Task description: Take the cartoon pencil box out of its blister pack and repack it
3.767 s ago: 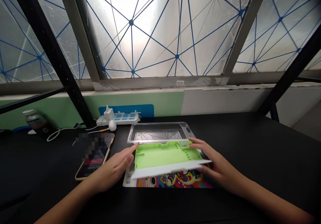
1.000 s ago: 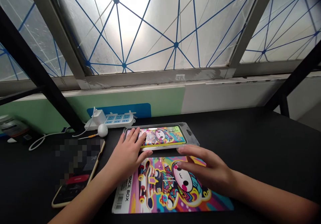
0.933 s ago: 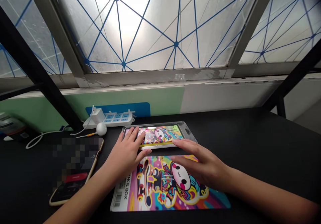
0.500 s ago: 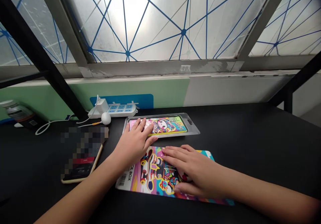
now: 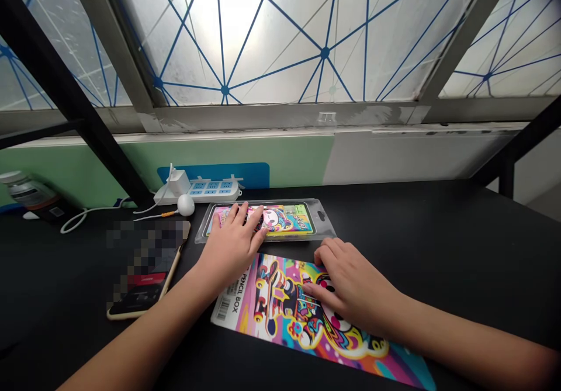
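Note:
Under my left hand [image 5: 234,233] is a flat, brightly printed pencil box [image 5: 291,218] inside a clear plastic blister tray [image 5: 322,221]. The fingers lie spread across its left part and hide some of the print. Nearer to me, a colourful cardboard sheet [image 5: 284,309] lettered "PENCIL BOX" lies slanted on the desk, its right end closest to me. My right hand [image 5: 350,280] has its fingers bent over the sheet's far edge and its thumb on the printed face. Part of the sheet's right side is covered by this hand and forearm.
Left of my left forearm lies a phone [image 5: 149,289], partly blurred out, with a pale stick along its side. Behind stand a white power strip [image 5: 214,190] with a plug and cable, and a bottle [image 5: 35,195]. Black slanted bars [image 5: 87,110] flank the desk.
The cardboard sheet has turned, its right end swinging toward me, while my right hand shifted right and its fingers curled. The blister tray has slid slightly left under my left hand.

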The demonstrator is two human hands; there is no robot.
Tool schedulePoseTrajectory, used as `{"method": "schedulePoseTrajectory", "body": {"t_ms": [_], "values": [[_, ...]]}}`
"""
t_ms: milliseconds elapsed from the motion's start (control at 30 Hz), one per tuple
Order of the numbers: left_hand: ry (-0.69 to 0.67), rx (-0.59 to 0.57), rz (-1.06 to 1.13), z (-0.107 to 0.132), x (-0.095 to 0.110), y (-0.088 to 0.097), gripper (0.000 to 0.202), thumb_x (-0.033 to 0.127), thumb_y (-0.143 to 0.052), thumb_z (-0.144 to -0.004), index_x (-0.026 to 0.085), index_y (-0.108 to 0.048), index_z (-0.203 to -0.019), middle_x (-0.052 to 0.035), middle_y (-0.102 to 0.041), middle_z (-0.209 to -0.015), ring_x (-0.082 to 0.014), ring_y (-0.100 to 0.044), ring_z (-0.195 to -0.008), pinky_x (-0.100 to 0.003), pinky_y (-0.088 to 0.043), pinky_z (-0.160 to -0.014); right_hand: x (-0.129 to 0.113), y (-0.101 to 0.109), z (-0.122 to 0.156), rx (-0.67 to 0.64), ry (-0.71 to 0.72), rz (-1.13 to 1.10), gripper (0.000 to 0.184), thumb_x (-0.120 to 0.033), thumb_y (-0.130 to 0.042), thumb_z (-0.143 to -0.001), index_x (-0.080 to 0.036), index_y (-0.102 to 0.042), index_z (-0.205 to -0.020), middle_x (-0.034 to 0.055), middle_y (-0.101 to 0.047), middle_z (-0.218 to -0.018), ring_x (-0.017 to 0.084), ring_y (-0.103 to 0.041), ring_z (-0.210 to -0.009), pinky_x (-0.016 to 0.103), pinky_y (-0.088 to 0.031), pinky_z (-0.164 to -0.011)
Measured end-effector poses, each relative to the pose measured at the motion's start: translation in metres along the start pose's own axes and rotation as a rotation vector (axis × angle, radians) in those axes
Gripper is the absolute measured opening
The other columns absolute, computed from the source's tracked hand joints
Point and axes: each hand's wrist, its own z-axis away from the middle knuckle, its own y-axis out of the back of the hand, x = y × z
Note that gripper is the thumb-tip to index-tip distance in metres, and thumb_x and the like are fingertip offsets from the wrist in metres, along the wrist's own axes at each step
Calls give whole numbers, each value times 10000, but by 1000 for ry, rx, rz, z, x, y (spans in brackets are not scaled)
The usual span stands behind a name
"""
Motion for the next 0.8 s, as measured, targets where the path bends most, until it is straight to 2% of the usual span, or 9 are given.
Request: {"method": "schedulePoseTrajectory", "body": {"t_ms": [133,233,333,400,467,533,633,700,800], "values": [[1,-9,43,-1,-3,0,527,481,-334,-1065,305,-468,-1543,-123,-350,-1664,-395,-252,-1552,-712,-240,-1163,3,11,2,-23,-79,-134,304,-509,-596,-948,-238,-477,-875,18,-610,-755,193,-559,-615,316,-411,-557],[23,-7,87,-3,-7,3,511,505,-317,-1068,336,-538,-1496,-99,-419,-1632,-390,-322,-1527,-700,-284,-1149,20,24,3,-41,-102,-219,312,-542,-549,-962,-256,-451,-883,-31,-571,-650,163,-509,-518,294,-343,-498],[28,14,125,-4,-7,10,527,512,-261,-1079,343,-649,-1393,-86,-541,-1550,-382,-419,-1471,-685,-319,-1136,55,38,-2,-38,-113,-258,321,-565,-526,-965,-261,-480,-872,-28,-579,-644,165,-511,-536,295,-360,-519],[10,35,144,-4,-6,14,546,507,-255,-1081,318,-721,-1295,-94,-618,-1469,-367,-489,-1412,-657,-343,-1131,85,44,-7,-79,-185,-283,348,-600,-529,-951,-258,-545,-884,-16,-617,-663,177,-544,-566,301,-381,-536],[-25,51,163,-3,-3,17,543,492,-279,-1081,284,-773,-1165,-99,-660,-1408,-335,-538,-1363,-599,-375,-1132,113,46,-13,-249,-237,-330,401,-636,-515,-947,-257,-630,-890,4,-683,-729,195,-604,-617,308,-415,-555],[-69,56,184,-1,0,16,505,479,-328,-1073,250,-777,-1047,-102,-621,-1457,-307,-531,-1376,-532,-406,-1133,131,44,-17,-309,-258,-357,451,-664,-509,-936,-249,-670,-867,26,-712,-778,220,-640,-669,326,-455,-587],[-125,25,167,2,4,10,402,460,-393,-1055,211,-708,-1032,-131,-462,-1603,-308,-437,-1468,-544,-383,-1163,131,36,-20,-211,-263,-350,491,-679,-504,-928,-231,-695,-990,88,-735,-1018,285,-677,-920,391,-512,-792],[-128,-1,134,3,7,5,381,446,-385,-1060,200,-655,-1167,-154,-418,-1628,-318,-384,-1506,-613,-333,-1181,117,31,-20,-137,-260,-342,522,-678,-492,-937,-226,-671,-1126,117,-694,-1203,312,-640,-1093,427,-484,-929],[-98,-36,70,7,13,1,464,456,-335,-1074,224,-549,-1414,-135,-379,-1650,-325,-311,-1543,-668,-284,-1185,93,25,-20,-102,-257,-353,549,-689,-527,-923,-233,-643,-1205,120,-686,-1238,312,-636,-1093,429,-486,-923]]}}
